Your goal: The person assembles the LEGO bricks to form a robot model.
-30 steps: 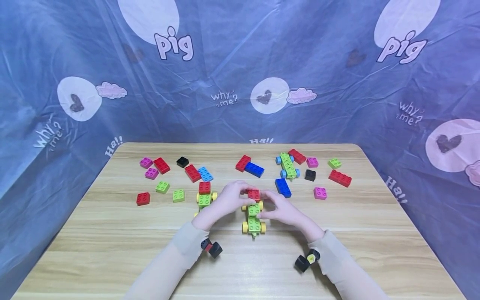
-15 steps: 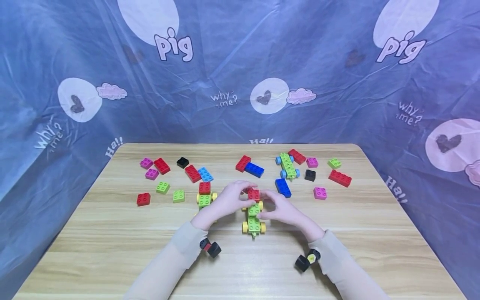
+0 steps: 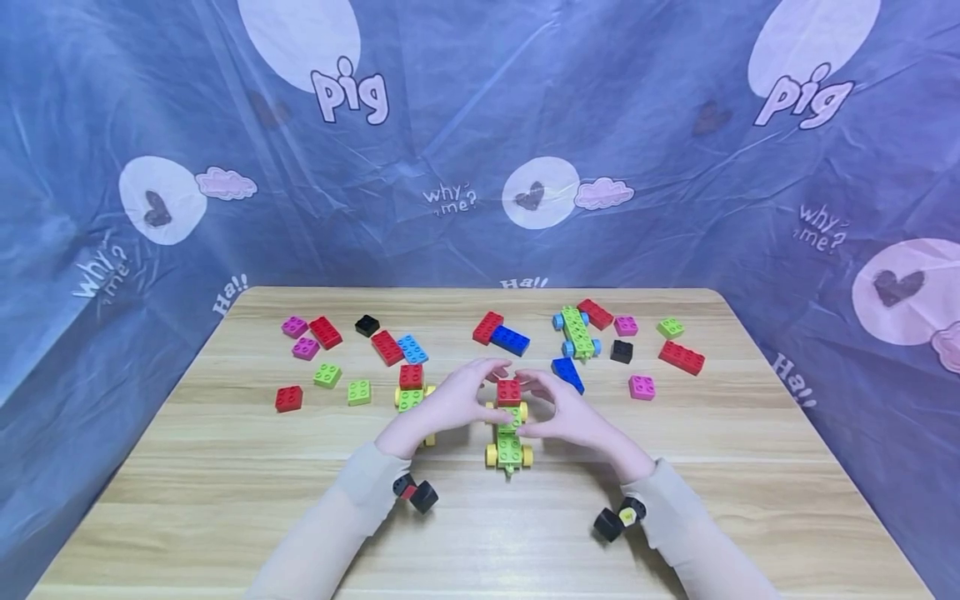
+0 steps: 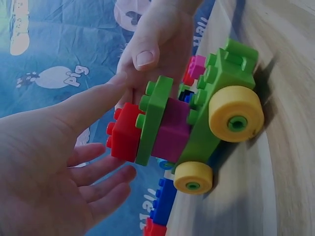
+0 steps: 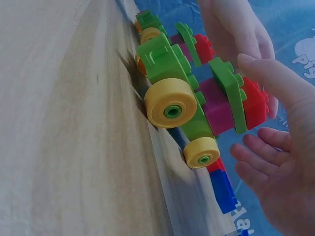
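Observation:
A toy car with a green wheeled base (image 3: pixel 510 452) and yellow wheels stands on the table between both hands. On its base sits a magenta brick (image 4: pixel 172 129), then a green plate (image 4: pixel 155 120), with a red brick (image 3: pixel 508 392) on top. My left hand (image 3: pixel 467 398) curves around the car's left side, its fingers spread and apart from the red brick in the left wrist view. On the other side is my right hand (image 3: pixel 564 414), thumb and fingers likewise parted, a gap showing beside the stack in the right wrist view.
A similar car (image 3: pixel 410 400) stands left, partly behind my left hand. Farther back is a green base with blue wheels (image 3: pixel 577 333). Loose bricks lie around, including a blue brick (image 3: pixel 567 375), a red brick (image 3: pixel 288 398) and a magenta brick (image 3: pixel 642 387). Patterned blue cloth (image 3: pixel 480 242) hangs behind.
Both hands have loosened from the red brick and moved slightly apart, the left a little leftward, the right a little rightward. The car stays in place.

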`<action>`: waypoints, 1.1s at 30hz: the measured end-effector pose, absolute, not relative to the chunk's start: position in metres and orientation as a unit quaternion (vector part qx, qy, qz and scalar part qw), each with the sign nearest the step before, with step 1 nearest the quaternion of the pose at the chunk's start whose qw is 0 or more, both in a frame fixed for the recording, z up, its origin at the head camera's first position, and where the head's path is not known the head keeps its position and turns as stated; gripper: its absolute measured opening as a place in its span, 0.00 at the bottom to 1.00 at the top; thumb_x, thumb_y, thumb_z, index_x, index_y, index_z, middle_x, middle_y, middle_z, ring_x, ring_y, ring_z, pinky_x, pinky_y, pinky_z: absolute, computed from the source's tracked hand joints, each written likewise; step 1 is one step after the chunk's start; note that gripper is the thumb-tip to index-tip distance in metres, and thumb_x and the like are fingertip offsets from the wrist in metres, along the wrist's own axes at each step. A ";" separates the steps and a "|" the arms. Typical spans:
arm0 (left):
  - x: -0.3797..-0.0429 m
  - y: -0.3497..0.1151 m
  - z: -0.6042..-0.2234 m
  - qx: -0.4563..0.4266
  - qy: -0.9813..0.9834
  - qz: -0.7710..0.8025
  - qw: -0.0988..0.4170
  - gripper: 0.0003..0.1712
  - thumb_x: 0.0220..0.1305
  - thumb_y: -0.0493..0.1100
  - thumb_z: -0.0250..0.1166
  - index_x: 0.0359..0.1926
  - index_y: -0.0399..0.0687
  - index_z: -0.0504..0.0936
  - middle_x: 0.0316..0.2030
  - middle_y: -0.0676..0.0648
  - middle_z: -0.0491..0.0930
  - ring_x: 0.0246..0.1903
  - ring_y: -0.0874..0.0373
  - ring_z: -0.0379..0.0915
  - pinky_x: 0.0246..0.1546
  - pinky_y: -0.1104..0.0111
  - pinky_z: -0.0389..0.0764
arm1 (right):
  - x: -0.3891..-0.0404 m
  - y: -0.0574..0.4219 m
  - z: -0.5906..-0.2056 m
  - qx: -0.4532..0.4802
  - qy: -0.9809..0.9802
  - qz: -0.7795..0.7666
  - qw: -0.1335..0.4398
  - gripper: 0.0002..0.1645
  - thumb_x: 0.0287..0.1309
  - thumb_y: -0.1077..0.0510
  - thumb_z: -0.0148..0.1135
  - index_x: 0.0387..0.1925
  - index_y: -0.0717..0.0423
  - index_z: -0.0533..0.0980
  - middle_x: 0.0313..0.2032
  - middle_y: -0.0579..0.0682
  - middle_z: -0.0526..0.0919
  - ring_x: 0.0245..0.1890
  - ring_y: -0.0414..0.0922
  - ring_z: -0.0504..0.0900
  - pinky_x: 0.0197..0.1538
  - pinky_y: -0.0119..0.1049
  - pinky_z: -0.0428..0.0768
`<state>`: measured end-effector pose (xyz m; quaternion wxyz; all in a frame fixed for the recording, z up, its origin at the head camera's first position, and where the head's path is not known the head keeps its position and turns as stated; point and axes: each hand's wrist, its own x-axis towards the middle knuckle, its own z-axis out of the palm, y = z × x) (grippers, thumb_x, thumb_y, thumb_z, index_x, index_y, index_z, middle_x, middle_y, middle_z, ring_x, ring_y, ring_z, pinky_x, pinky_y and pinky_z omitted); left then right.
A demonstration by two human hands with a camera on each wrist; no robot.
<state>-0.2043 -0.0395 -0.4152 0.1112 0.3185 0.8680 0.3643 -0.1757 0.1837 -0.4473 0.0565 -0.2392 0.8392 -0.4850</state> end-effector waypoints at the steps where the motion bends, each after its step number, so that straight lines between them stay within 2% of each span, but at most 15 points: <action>1: -0.204 -0.040 -0.415 0.321 0.869 0.360 0.113 0.51 0.49 0.56 0.75 0.70 0.47 0.62 0.61 0.46 0.73 0.60 0.52 0.69 0.60 0.54 0.72 | -0.176 0.183 -0.447 -0.239 0.840 -0.484 0.058 0.51 0.43 0.56 0.77 0.67 0.62 0.61 0.63 0.60 0.71 0.62 0.58 0.71 0.67 0.54 0.66; 5: -0.201 -0.044 -0.415 0.326 0.871 0.345 0.126 0.56 0.46 0.55 0.77 0.72 0.44 0.58 0.61 0.44 0.72 0.60 0.50 0.69 0.60 0.55 0.72 | -0.175 0.183 -0.445 -0.244 0.846 -0.469 0.059 0.51 0.44 0.54 0.76 0.67 0.62 0.61 0.64 0.59 0.70 0.62 0.58 0.72 0.66 0.55 0.67; 9: -0.199 -0.047 -0.417 0.320 0.876 0.333 0.141 0.58 0.44 0.54 0.78 0.71 0.42 0.58 0.62 0.43 0.72 0.60 0.50 0.70 0.59 0.56 0.73 | -0.173 0.182 -0.443 -0.250 0.850 -0.460 0.057 0.50 0.44 0.54 0.76 0.67 0.61 0.62 0.64 0.60 0.70 0.62 0.59 0.72 0.65 0.56 0.67; 17: -0.195 -0.044 -0.421 0.316 0.879 0.328 0.143 0.55 0.44 0.53 0.78 0.69 0.41 0.61 0.62 0.42 0.72 0.58 0.50 0.73 0.57 0.58 0.76 | -0.171 0.178 -0.440 -0.260 0.854 -0.449 0.042 0.49 0.44 0.54 0.76 0.65 0.63 0.63 0.61 0.61 0.73 0.60 0.60 0.74 0.63 0.54 0.70; 24: -0.195 -0.040 -0.423 0.305 0.888 0.319 0.132 0.49 0.47 0.51 0.77 0.67 0.41 0.65 0.59 0.43 0.76 0.56 0.51 0.74 0.56 0.60 0.76 | -0.173 0.177 -0.444 -0.256 0.856 -0.448 0.032 0.46 0.42 0.56 0.77 0.63 0.61 0.67 0.59 0.58 0.76 0.59 0.57 0.75 0.63 0.53 0.71; 33: -0.199 -0.032 -0.419 0.297 0.888 0.323 0.137 0.48 0.51 0.50 0.75 0.69 0.41 0.63 0.59 0.43 0.75 0.58 0.52 0.73 0.59 0.60 0.74 | -0.178 0.183 -0.445 -0.248 0.855 -0.455 0.012 0.44 0.42 0.58 0.76 0.62 0.63 0.67 0.57 0.61 0.77 0.57 0.60 0.77 0.60 0.54 0.73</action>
